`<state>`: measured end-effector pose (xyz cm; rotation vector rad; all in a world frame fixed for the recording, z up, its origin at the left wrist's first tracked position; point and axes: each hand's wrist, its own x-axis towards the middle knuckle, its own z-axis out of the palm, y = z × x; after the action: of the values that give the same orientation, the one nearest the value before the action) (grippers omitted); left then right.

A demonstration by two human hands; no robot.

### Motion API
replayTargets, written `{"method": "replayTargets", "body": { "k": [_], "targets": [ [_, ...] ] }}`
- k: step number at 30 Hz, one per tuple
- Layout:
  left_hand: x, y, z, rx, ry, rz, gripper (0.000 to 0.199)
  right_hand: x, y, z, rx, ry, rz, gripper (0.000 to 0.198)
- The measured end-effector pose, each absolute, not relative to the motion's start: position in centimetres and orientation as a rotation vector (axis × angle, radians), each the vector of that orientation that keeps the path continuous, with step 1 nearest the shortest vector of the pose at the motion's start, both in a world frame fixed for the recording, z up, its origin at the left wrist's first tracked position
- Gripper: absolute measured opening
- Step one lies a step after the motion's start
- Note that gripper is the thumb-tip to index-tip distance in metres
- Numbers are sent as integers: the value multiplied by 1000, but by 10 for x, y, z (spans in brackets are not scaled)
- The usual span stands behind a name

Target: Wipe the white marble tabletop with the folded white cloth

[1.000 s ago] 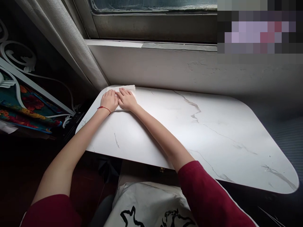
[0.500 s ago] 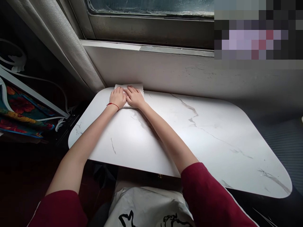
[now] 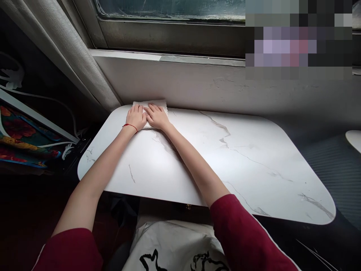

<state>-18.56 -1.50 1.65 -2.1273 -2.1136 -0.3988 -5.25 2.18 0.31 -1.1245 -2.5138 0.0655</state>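
Observation:
A white cloth (image 3: 163, 104) with a scalloped edge lies spread at the back left of the white marble-patterned table (image 3: 191, 165), close to the wall. Both of my hands rest on it, palms down. My left hand (image 3: 137, 117), with a red string round its wrist, lies on the cloth's left part with its fingers stretched forward. My right hand (image 3: 156, 116) presses on the right part, its fingers extended and slightly apart, pointing toward the left hand. The hands meet or nearly meet at the thumbs. Much of the cloth is hidden under them.
Behind the table rise a pale wall (image 3: 191, 82) and a window (image 3: 169, 9). A light curtain (image 3: 76, 49) hangs at the left, beside a colourful floral fabric (image 3: 22, 131) and white cables (image 3: 67, 150). At the far right a white rounded edge (image 3: 354, 139) shows.
The view has shifted slightly, so the table and hands appear a little farther left. My hands and the cloth hold nearly the same place on the table.

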Motion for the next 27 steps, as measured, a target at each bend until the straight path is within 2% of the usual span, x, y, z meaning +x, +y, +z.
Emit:
{"method": "replayTargets", "body": {
  "k": [6,13,20,27],
  "targets": [
    [-176,-49,17,-2230,-1992,-379,52,-32,-17,-4,-1142,-2506,8,52],
    [-148,-143,12,-2374,-1849,-370,63,27,-107,-10,-936,-2526,12,56],
    [-120,-225,33,-2526,-1758,-260,55,69,-197,1,-857,-2609,144,60],
    [-93,-236,33,-2618,-1695,-350,52,88,-223,8,-917,-2656,98,50]
  ]
}}
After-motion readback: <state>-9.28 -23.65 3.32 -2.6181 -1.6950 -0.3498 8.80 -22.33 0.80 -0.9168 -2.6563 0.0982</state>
